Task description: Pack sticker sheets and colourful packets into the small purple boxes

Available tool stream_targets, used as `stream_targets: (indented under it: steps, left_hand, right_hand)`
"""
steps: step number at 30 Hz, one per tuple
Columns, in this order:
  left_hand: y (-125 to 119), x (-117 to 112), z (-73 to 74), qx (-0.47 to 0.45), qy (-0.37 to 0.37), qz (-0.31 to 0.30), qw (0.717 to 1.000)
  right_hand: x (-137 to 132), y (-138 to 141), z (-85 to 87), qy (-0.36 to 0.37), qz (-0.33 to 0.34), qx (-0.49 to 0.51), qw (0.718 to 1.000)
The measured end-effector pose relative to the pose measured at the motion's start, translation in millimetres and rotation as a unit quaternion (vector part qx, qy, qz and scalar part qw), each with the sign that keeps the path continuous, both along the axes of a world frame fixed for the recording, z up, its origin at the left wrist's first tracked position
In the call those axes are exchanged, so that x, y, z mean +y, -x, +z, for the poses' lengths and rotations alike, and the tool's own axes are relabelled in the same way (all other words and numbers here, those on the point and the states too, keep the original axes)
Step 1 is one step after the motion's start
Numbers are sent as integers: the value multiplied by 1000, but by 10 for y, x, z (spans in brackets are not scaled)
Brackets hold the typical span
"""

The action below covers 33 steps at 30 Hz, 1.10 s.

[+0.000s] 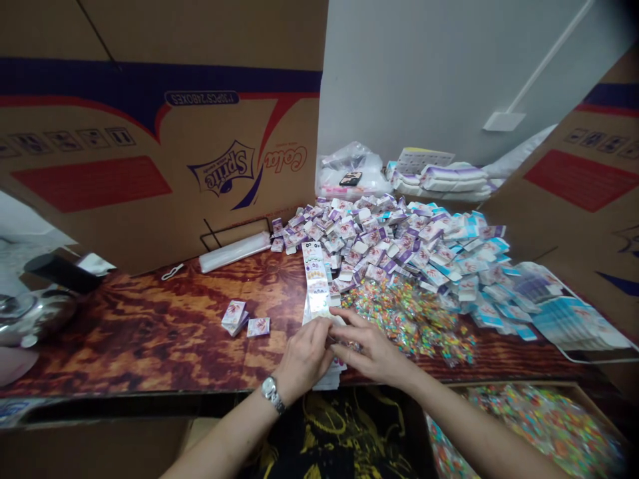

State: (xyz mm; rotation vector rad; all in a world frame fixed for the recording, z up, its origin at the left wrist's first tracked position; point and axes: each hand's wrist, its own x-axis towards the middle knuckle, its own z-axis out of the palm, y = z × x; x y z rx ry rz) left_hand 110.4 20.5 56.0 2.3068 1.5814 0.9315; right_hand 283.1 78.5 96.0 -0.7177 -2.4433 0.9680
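Printed strips [316,283] lie under the fingers at the near side of the table, their long axis running from near to far with the far end leaning slightly left. The left hand [305,352] has its fingers curled and bunched over the near part of the strips; the right hand [372,347] comes in from the right with its fingers loosely fanned, the tips meeting the left hand. Whether either one pinches a strip, I cannot tell, as the fingertips hide each other. The longer visible stretch reaches away on the far side of the fingers, while loose ends show on the near side, by the table edge. Both hands are about equally near, the left on the strips' left side and the right crossing from their right.

Just right of the strips spread clear candy packets [409,322]; beyond these rises a heap of small boxes [399,246]. To the left, a few separate boxes [258,326] rest on the table [174,332], with a clear plastic sleeve [234,253] farther off, before a large carton [164,166].
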Motion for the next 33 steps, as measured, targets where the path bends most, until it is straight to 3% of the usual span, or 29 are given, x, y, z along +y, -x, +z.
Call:
stream_targets:
  steps: [4,8,10,18,23,30,33]
  left_hand:
    - [26,17,-20,-16,0,18,1000]
    - [-12,4,-10,-15,8,10,1000]
    - [-32,0,6,-15,11,-1,1000]
    - [0,-10,-16,-34,-14,36,999]
    - [-25,-27,-25,-66,-18,43,997]
    - [-27,-30,-7,-71,-18,30,997]
    - [-16,-21,-8,-64,-14,26,998]
  right_hand:
    - [-29,-58,4,-77,-44,42,995]
    - [-30,-43,-18,-215,-31,-45,975]
    - [-24,-26,-44,-238,-19,-73,968]
    - [-59,-38,-9,-85,-33,36,995]
    - [-68,4,44,-46,-33,37,998]
    - [-151,115,-53,-22,-188,72,979]
    - [-205,141,-30,16,-186,103,977]
